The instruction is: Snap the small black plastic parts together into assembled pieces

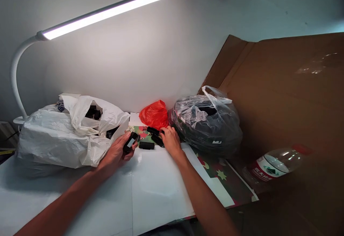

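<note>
My left hand [116,152] is closed round a small black rectangular part [131,142] with a light face, held just above the white table sheet [150,185]. My right hand [170,141] rests on the table farther back, its fingertips pinching one of a few small black parts [156,135] lying beside a red plastic bag [154,114]. Another black part [146,145] lies loose between the two hands.
A white plastic bag [61,135] with black parts inside sits at the left. A clear bag of dark items [206,121] stands at the right, against a large cardboard sheet [290,96]. A plastic bottle [271,169] lies at the right. A white desk lamp [104,13] arches overhead.
</note>
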### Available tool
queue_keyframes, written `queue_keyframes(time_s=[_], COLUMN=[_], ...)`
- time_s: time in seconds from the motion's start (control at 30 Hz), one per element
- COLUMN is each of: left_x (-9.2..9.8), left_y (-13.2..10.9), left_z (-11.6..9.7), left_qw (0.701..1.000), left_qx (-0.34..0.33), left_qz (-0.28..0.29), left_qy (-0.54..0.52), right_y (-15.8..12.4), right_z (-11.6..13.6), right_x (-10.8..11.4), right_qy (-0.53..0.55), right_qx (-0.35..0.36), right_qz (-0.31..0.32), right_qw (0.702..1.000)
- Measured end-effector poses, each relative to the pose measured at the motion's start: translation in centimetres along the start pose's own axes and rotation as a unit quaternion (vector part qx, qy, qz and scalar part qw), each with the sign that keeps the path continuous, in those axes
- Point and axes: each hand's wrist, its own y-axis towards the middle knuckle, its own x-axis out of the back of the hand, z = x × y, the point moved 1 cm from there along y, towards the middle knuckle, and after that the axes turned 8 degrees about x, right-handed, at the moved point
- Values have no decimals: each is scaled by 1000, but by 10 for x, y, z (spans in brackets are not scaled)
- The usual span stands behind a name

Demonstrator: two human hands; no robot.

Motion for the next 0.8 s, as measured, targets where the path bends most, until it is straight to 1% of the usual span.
queue_keyframes(time_s=[0.17,0.3,0.4,0.6,0.8], left_x=[6,10,9,1,5], left_y=[3,4,4,0,2], left_z=[9,14,13,6,8], left_qw=[999,998,998,998,998], left_qx=[33,54,56,49,53], left_qz=[-19,-26,-28,-29,-31], left_qy=[0,14,16,15,34], right_y=[-1,-1,-1,1,1], right_z=[0,-1,-4,-11,-11], right_x=[2,-2,-6,-11,-10], right_qy=[1,5,10,28,51], right_qx=[-4,2,11,25,26], right_qz=[26,28,21,-5,-41], right_qw=[1000,1000,1000,999,997])
